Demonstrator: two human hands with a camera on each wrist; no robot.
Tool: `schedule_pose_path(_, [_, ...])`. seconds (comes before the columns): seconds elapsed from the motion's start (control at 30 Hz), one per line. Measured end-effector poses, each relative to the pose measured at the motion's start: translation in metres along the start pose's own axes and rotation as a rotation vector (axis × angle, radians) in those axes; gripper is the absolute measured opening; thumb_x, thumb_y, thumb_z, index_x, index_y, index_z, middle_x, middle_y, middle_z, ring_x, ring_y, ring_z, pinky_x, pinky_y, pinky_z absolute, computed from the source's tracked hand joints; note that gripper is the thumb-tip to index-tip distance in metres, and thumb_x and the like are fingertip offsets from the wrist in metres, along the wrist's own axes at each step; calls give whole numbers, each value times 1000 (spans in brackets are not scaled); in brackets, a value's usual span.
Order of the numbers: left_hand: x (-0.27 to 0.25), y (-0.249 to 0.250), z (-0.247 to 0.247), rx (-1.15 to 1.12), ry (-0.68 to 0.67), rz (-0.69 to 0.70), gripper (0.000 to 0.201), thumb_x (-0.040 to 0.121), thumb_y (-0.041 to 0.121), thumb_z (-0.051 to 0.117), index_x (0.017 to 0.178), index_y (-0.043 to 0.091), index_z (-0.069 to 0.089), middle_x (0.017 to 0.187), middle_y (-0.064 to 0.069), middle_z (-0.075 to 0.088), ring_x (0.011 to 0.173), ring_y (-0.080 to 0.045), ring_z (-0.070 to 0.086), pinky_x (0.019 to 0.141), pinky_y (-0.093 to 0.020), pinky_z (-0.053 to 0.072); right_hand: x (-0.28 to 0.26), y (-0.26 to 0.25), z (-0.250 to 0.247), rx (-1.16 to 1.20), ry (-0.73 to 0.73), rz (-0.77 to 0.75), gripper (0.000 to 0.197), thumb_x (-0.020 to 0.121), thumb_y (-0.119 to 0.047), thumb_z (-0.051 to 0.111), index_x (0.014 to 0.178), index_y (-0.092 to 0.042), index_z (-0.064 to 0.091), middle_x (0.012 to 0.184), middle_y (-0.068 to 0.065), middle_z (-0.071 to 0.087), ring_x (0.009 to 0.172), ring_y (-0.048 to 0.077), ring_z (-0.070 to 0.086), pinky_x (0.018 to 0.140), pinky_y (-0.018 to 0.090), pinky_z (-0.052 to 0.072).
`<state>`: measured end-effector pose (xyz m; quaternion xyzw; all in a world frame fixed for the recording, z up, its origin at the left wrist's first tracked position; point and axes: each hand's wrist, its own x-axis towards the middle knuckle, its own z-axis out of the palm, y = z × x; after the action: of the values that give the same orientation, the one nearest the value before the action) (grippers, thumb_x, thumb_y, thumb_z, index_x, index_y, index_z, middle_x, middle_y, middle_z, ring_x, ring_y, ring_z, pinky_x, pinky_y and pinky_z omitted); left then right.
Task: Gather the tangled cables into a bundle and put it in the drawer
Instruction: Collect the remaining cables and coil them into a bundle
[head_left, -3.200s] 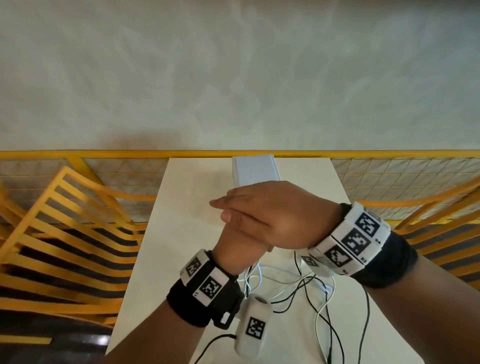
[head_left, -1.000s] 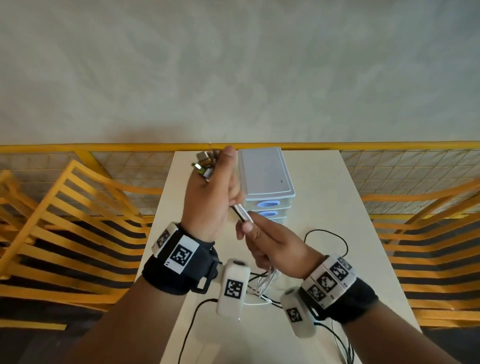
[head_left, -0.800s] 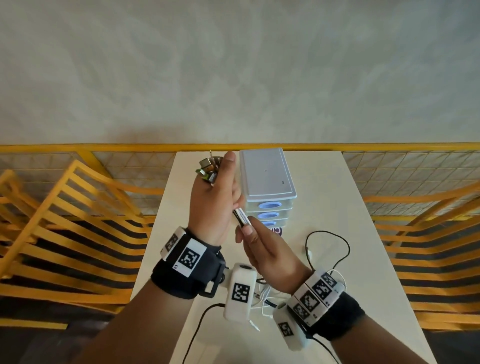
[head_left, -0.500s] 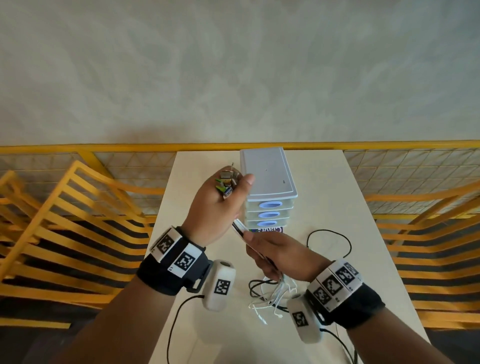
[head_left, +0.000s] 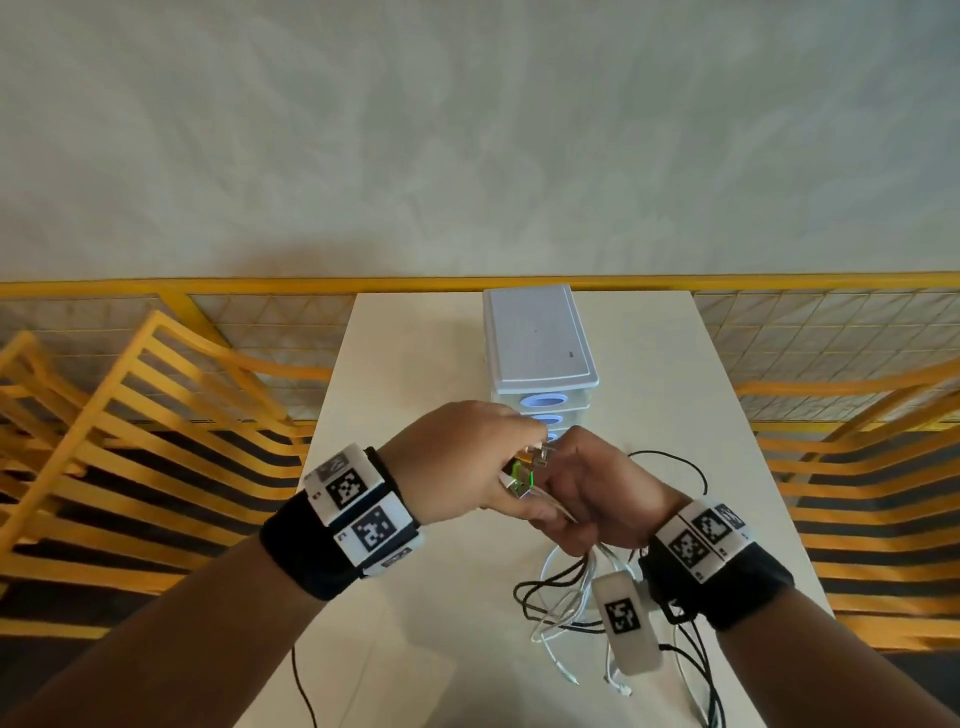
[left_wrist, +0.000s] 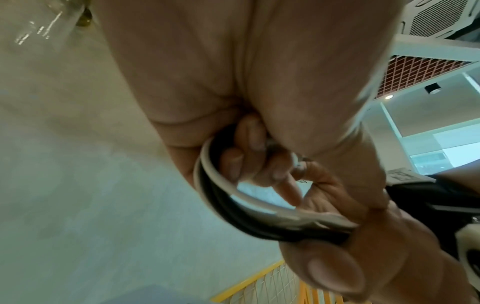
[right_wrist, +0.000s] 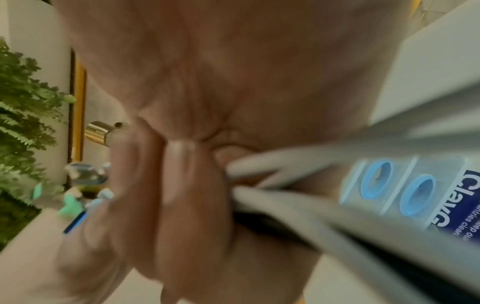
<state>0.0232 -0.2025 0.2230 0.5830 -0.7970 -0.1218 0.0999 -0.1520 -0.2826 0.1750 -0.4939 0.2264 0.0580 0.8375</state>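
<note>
White and black cables (head_left: 563, 592) hang in loops from both hands down onto the table. My left hand (head_left: 467, 462) grips the plug ends (head_left: 524, 470) of the bundle, fingers curled round the strands (left_wrist: 228, 205). Just to its right my right hand (head_left: 587, 493) is closed round the same cables (right_wrist: 285, 197) a little lower. The two hands touch, in front of the small white drawer unit (head_left: 537, 345). Its drawers with blue ring handles (head_left: 544, 401) look closed in the head view.
The cream table (head_left: 405, 364) ends at a yellow rail (head_left: 260, 285) by the wall. Yellow slatted chairs (head_left: 130, 415) stand on both sides. More cable (head_left: 670, 460) loops on the table to the right of my hands, and black wire (head_left: 304, 691) trails off the near edge.
My left hand has come down from beside the drawer unit's top to meet my right hand in front of it, carrying the plug ends. The cable loops below have shortened.
</note>
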Motion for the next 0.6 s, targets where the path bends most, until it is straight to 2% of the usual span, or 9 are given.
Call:
schedule_pose_path(0.03, [0, 0, 0, 34, 17, 28, 55, 76, 72, 72, 84, 19, 55, 71, 11, 42, 62, -11, 42, 52, -20, 26, -2, -1, 0, 19, -13, -22, 51, 73, -50, 44, 93, -5, 60, 64, 6, 44, 48, 16, 28, 48, 28, 14])
schedule_pose_path(0.1, [-1, 2, 1, 56, -13, 51, 60, 74, 73, 71, 91, 16, 65, 84, 7, 49, 70, -14, 49, 57, -27, 38, -5, -1, -3, 40, -49, -51, 50, 73, -48, 47, 99, -6, 59, 73, 13, 47, 52, 18, 32, 49, 30, 17])
schedule_pose_path(0.2, [0, 12, -2, 107, -140, 27, 68, 69, 77, 71, 97, 16, 70, 97, 3, 57, 80, -16, 56, 69, -34, 50, -8, -1, -7, -76, -75, -35, 51, 73, -45, 52, 100, -4, 64, 89, 22, 59, 56, 21, 52, 51, 27, 31])
schedule_pose_path(0.27, [5, 20, -6, 199, -214, 5, 68, 68, 79, 70, 96, 17, 70, 92, 3, 55, 79, -16, 56, 70, -37, 50, -9, -1, -9, -123, -120, -38, 57, 74, -48, 60, 107, -2, 65, 98, 24, 66, 64, 21, 60, 55, 27, 39])
schedule_pose_path(0.33, [8, 26, -10, 254, -244, -22, 65, 69, 80, 69, 93, 19, 70, 87, 4, 55, 79, -18, 57, 69, -38, 50, -10, -2, -7, -133, -169, -51, 66, 73, -60, 69, 112, -7, 65, 98, 17, 71, 67, 21, 63, 58, 28, 43])
schedule_pose_path(0.43, [6, 30, -11, 332, -177, 11, 58, 71, 79, 67, 75, 22, 65, 75, 5, 55, 72, -16, 53, 67, -34, 42, -8, -6, -3, -220, -222, -77, 63, 73, -72, 70, 104, -18, 70, 92, 7, 72, 63, 16, 63, 60, 32, 39])
schedule_pose_path(0.5, [1, 29, -12, 395, -135, 50, 45, 76, 68, 69, 67, 24, 61, 63, 8, 54, 65, -16, 50, 86, -36, 38, -7, -7, -3, -303, -240, -104, 61, 78, -72, 68, 97, -14, 69, 89, 0, 72, 68, 21, 62, 59, 30, 38])
schedule_pose_path(0.57, [-3, 29, -10, 450, -150, 67, 29, 72, 48, 76, 62, 25, 61, 55, 8, 54, 58, -18, 53, 110, -58, 34, -6, -7, -4, -344, -237, -91, 63, 88, -59, 67, 104, 2, 61, 92, 2, 72, 80, 32, 61, 61, 27, 41])
schedule_pose_path(0.6, [-2, 30, -10, 462, -174, 65, 27, 68, 41, 80, 60, 24, 61, 53, 8, 53, 56, -18, 54, 110, -65, 34, -4, -5, -5, -342, -247, -92, 54, 95, -47, 64, 107, 6, 58, 93, 4, 72, 87, 37, 60, 62, 26, 44])
